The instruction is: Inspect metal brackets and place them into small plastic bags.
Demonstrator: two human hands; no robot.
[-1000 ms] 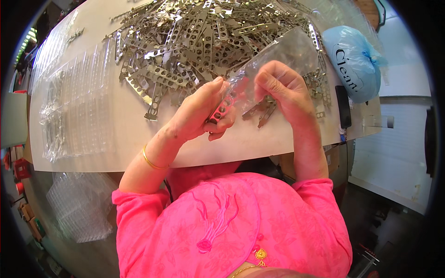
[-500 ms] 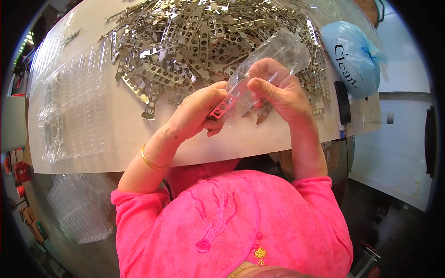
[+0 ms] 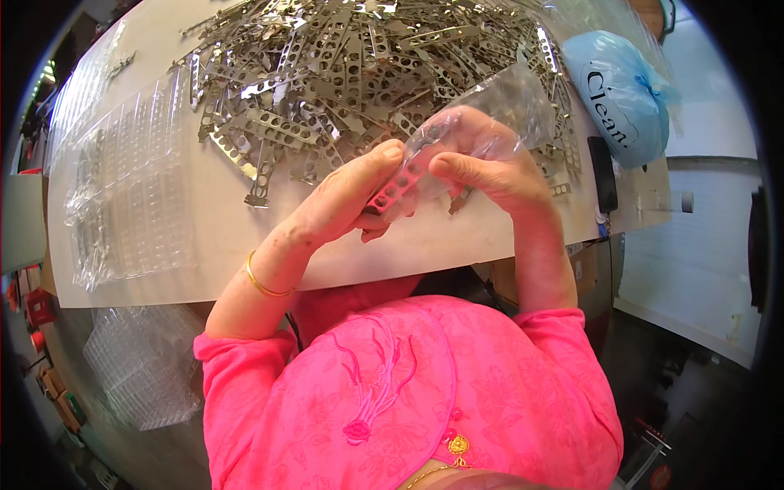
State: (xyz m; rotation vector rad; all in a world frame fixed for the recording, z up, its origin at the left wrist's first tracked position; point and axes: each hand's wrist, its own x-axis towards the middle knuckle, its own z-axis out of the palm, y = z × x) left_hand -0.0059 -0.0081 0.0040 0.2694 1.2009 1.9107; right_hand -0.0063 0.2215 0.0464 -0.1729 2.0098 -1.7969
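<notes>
Silvery in our left hand [image 3: 351,194], the perforated strip [image 3: 392,193] slants, seemingly inside the clear bag [image 3: 523,96], gripped there likely for steadiness, while our right hand [image 3: 508,173] holds the film farther up.

Metal strip [image 3: 394,192] and plastic sleeve [image 3: 521,94] between our left hand [image 3: 351,192] and right hand [image 3: 500,173]; strip heap [image 3: 327,77] beyond, on the table [image 3: 351,271]. Left of heap: plastic trays [image 3: 135,180]. Right: bag [image 3: 616,98], phone [image 3: 603,175] in front of it. We have stacked trays [image 3: 140,363] below table level, left.
</notes>
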